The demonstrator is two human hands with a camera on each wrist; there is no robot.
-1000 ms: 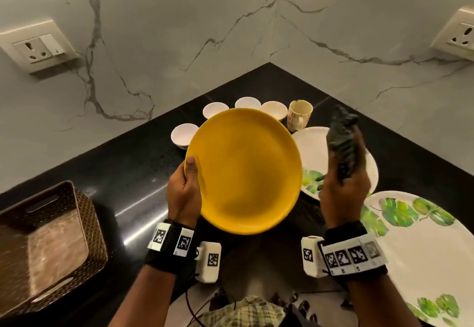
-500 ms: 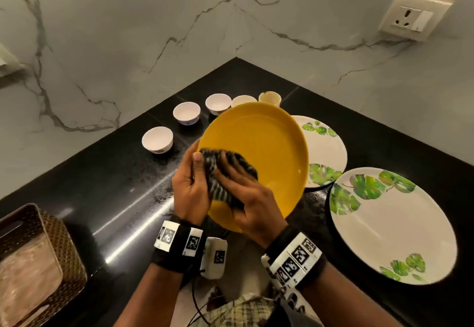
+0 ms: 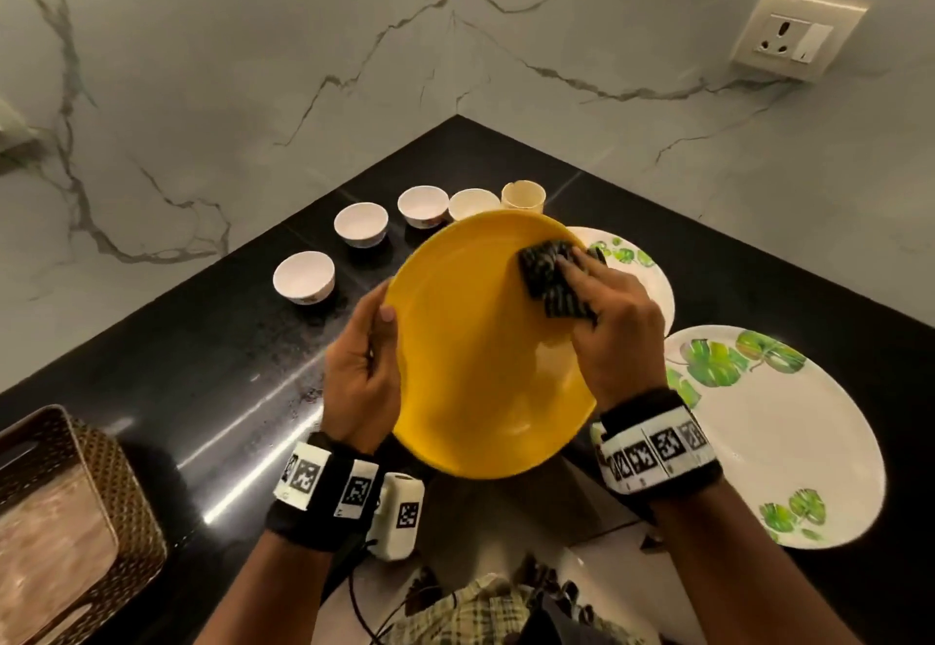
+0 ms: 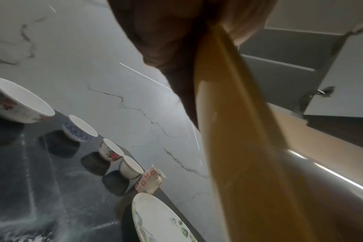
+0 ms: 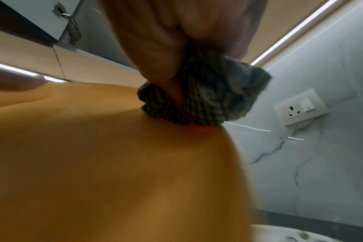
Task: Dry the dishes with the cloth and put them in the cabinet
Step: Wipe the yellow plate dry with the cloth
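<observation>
Yellow plate (image 3: pixel 485 356), round, smooth and glossy, was held tilted above the black polished bench (image 3: pixel 212 371). Left hand (image 3: pixel 359 381) gripped its left rim, thumb on the face, fingers hidden behind. Right hand (image 3: pixel 614 336) pressed a bunched dark checked cloth (image 3: pixel 554 280) on the plate's upper right inner face, fingers curled over the cloth. Four small white bowls (image 3: pixel 360 223) and a cream cup (image 3: pixel 523 196) stood in a row behind; the plate covered part of the last bowl and the cup. Two white leaf-print plates (image 3: pixel 779 437) lay flat at right, the farther one mostly hidden. Woven brown basket (image 3: pixel 106 472) was cut off at left. Both wrist views were motion-blurred.
</observation>
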